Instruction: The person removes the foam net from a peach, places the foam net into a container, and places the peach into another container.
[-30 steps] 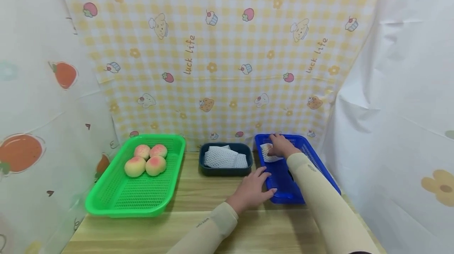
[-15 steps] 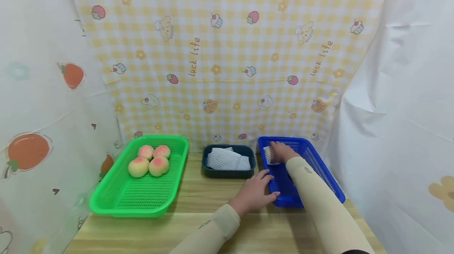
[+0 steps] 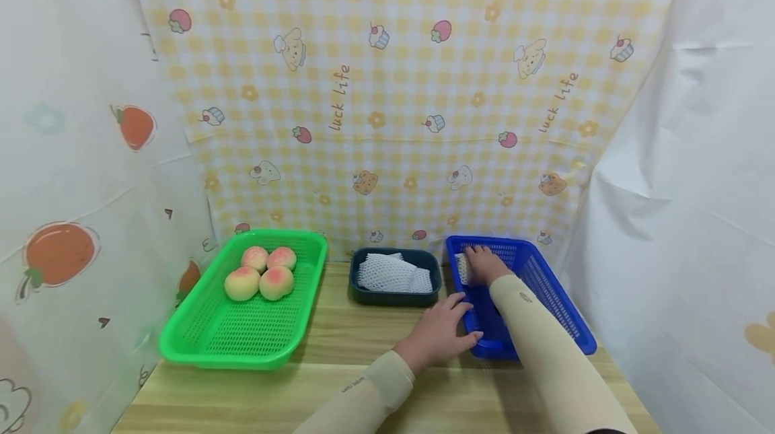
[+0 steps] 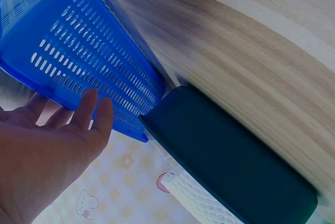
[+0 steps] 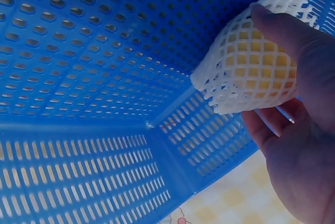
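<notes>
In the far left corner of the blue basket, my right hand holds a yellowish peach in a white foam net. The right wrist view shows the thumb on one side of the net and fingers on the other. From the head, the hand hides most of this fruit. My left hand is at the basket's left rim, its fingers extended; in the left wrist view the fingertips lie by the slotted side wall. Several white foam nets lie in a dark green tray between the baskets.
A green basket stands at the left with several bare peaches at its far end. Everything sits on a wooden table. A checked curtain hangs behind, with white sheets on both sides.
My right hand has closed further over the netted peach, and less of the net shows. The left hand stays by the basket rim. The head view has shifted slightly.
</notes>
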Available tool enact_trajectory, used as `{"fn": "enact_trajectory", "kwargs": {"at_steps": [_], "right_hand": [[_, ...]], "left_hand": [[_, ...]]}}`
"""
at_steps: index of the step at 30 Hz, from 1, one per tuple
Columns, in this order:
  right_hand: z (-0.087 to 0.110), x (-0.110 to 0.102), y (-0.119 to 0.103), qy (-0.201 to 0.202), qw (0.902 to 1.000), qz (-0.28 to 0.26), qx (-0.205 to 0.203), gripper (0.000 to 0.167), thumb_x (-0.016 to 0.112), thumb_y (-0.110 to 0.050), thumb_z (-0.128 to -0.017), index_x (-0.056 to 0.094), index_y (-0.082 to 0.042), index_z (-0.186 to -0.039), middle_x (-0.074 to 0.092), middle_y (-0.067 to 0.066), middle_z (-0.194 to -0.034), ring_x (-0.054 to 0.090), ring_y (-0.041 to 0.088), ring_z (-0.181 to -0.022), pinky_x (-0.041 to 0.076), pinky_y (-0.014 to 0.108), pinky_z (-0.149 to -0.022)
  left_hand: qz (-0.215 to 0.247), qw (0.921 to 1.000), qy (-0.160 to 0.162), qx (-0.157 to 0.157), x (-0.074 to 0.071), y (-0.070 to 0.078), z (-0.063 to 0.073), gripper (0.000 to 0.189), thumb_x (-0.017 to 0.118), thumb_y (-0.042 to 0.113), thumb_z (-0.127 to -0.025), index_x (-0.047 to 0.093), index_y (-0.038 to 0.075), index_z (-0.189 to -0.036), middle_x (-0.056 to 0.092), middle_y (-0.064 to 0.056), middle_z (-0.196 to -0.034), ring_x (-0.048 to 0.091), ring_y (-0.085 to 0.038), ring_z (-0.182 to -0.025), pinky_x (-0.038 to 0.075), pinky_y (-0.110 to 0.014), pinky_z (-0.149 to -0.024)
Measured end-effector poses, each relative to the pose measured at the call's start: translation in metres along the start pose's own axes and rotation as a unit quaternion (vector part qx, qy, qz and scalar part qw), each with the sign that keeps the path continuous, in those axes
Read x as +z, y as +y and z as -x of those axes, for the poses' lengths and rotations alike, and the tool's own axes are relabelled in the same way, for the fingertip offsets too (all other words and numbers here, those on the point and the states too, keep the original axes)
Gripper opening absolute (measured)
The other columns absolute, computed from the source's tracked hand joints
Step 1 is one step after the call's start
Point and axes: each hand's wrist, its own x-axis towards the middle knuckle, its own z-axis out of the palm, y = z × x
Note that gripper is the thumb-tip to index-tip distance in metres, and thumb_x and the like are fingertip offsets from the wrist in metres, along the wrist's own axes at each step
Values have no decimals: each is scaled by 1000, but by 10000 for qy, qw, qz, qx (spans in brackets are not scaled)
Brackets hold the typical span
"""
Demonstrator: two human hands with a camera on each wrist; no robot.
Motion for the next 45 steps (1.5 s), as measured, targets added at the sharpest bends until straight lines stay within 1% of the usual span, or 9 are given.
{"fn": "enact_trajectory", "kwargs": {"at_steps": [6, 9, 16, 21, 26, 31, 40, 43, 45], "right_hand": [[1, 4, 2, 329, 9985, 394, -212, 87, 95, -26, -88, 52, 12, -153, 51, 38, -156, 45, 58, -148, 41, 68, -119], [0, 6, 3, 408, 9981, 419, -215, 88, 96, -28, -87, 53, 12, -152, 53, 38, -154, 47, 58, -146, 41, 68, -119], [4, 5, 0, 195, 9991, -370, 41, 89, 92, -15, -87, 44, 16, -154, 44, 44, -156, 42, 62, -147, 39, 74, -118], [11, -1, -3, 80, 9987, -497, 61, 87, 90, -15, -88, 42, 18, -153, 50, 43, -151, 47, 60, -144, 40, 68, -120], [19, -11, -1, 190, 9976, -647, 168, 91, 89, -23, -88, 41, 18, -154, 48, 44, -152, 46, 62, -143, 43, 70, -116], [25, -24, 0, 462, 9955, -816, 109, 85, 86, -25, -88, 43, 14, -150, 50, 41, -147, 48, 61, -140, 47, 70, -110], [57, -59, -18, 845, 9889, -1220, -5, 91, 84, -24, -91, 37, 12, -160, 40, 40, -161, 40, 59, -148, 42, 72, -115], [69, -65, -23, 990, 9867, -1282, -114, 91, 84, -23, -90, 37, 10, -160, 42, 38, -160, 43, 56, -145, 45, 70, -113], [77, -66, -27, 1113, 9841, -1362, -224, 90, 85, -22, -89, 38, 9, -159, 46, 36, -156, 49, 53, -137, 49, 67, -107]], "left_hand": [[-21, 10000, -9, -27, 0, 0, 0, 67, 58, 66, -108, 59, 23, -159, 43, 3, -173, 52, -26, -151, 50, -55, -116], [-7, 10000, -36, -45, 0, 0, 0, 67, 57, 66, -108, 59, 23, -160, 42, 3, -173, 52, -26, -151, 50, -55, -117], [-42, 10000, -14, -21, -1, 1, 1, 67, 57, 66, -108, 58, 24, -160, 42, 3, -173, 52, -25, -151, 50, -56, -116], [-93, 10000, -18, -1, 0, 3, 2, 67, 55, 67, -109, 58, 25, -160, 42, 4, -173, 53, -25, -150, 51, -55, -115], [-84, 10000, -21, 15, -1, 3, 1, 66, 56, 66, -109, 59, 23, -159, 43, 2, -173, 54, -26, -148, 51, -54, -115], [-114, 9999, -20, -18, -3, 2, 0, 66, 57, 66, -108, 60, 23, -158, 44, 2, -172, 56, -26, -147, 52, -52, -114], [-130, 9999, -88, -62, -4, 2, 0, 68, 55, 68, -108, 58, 25, -160, 42, 3, -173, 53, -25, -150, 50, -53, -116], [-117, 9998, -115, -96, -5, 3, 1, 68, 55, 68, -108, 58, 25, -161, 42, 3, -173, 51, -25, -152, 49, -53, -118], [-133, 9998, -117, -101, -4, 3, 1, 68, 56, 67, -108, 58, 24, -161, 42, 2, -173, 50, -24, -153, 48, -53, -118]]}}
